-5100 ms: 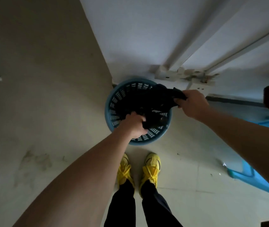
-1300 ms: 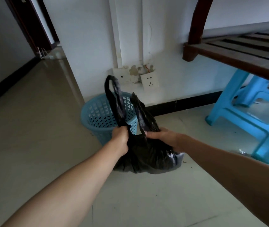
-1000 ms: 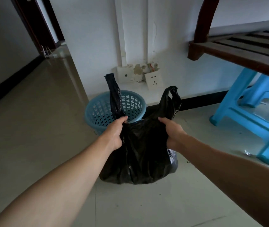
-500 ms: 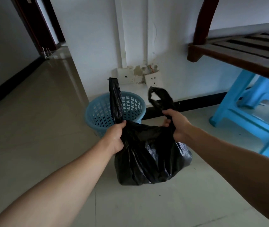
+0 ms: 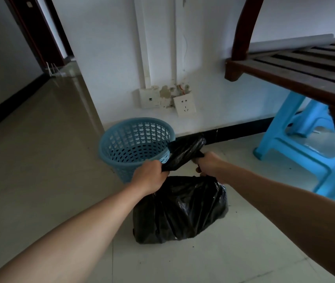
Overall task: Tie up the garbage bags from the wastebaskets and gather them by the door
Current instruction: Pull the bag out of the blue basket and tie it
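A black garbage bag [image 5: 179, 209] sits on the pale tiled floor in front of me, bulging and out of the basket. My left hand [image 5: 149, 176] grips one twisted bag handle, which stretches up and to the right across the other. My right hand [image 5: 208, 163] holds the second handle just above the bag's mouth. The two hands are close together over the bag. Behind them, against the white wall, stands the empty blue perforated wastebasket [image 5: 136, 144].
A dark wooden slatted bench [image 5: 297, 72] juts out at upper right, with blue plastic stools [image 5: 309, 144] under it. Wall sockets [image 5: 184, 105] sit above the basket. A corridor with a dark door frame [image 5: 38, 31] opens at far left.
The bag went from inside the basket to the floor. In the last second the two handles, held apart and upright, have been pulled together and crossed, and my hands have moved closer.
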The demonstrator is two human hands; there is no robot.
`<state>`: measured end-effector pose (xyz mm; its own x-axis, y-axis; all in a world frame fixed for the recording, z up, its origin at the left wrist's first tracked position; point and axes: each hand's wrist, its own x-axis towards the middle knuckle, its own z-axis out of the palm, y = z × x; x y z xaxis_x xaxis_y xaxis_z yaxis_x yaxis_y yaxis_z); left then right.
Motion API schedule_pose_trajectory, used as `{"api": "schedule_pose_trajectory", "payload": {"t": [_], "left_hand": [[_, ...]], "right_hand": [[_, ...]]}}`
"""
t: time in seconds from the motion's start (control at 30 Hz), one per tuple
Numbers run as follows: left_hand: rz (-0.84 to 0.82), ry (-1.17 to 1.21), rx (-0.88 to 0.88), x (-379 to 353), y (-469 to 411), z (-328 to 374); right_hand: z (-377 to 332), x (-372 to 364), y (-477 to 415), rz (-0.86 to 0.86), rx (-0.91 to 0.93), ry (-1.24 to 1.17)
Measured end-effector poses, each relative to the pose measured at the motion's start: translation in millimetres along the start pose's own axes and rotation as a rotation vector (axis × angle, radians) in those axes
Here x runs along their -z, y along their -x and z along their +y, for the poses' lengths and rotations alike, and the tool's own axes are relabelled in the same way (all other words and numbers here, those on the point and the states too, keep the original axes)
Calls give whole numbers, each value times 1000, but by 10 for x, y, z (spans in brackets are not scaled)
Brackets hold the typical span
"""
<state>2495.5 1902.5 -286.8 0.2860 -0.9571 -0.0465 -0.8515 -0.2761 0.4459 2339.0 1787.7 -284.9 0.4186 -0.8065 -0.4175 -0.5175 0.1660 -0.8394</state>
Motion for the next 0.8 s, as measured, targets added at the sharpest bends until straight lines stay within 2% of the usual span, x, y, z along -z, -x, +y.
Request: {"api": "schedule_pose_trajectory", "payload": {"t": [0.07, 0.17, 0.23, 0.33, 0.43, 0.5, 0.57, 0.63, 0.73, 0.8], "left_hand": [[-27, -91, 17, -14, 19, 35], [-58, -260, 21, -15, 17, 31], [-59, -326, -33, -13, 16, 20], [-27, -441, -195, -44, 45, 77], [-1, -454, -306, -130, 78, 144], [-48, -275, -234, -153, 89, 123], [-127, 90, -65, -120, 69, 35], [-230, 487, 112, -46, 65, -20], [-307, 865, 323, 60, 41, -100], [-324, 1049, 405, 94, 21, -132]], "right_hand": [[10, 15, 12, -129, 39, 99], [-71, 97, 5, -394, 3, -138], [-131, 166, 24, -444, 6, -235], [-165, 152, 90, -320, -6, -132], [-134, 61, 82, -62, -33, -186], [-144, 77, 47, -12, -68, -367], [-177, 147, 42, -129, -98, -553], [-206, 228, 90, -278, -109, -628], [-239, 306, 171, -413, -101, -560], [-270, 319, 212, -425, -45, -417]]}}
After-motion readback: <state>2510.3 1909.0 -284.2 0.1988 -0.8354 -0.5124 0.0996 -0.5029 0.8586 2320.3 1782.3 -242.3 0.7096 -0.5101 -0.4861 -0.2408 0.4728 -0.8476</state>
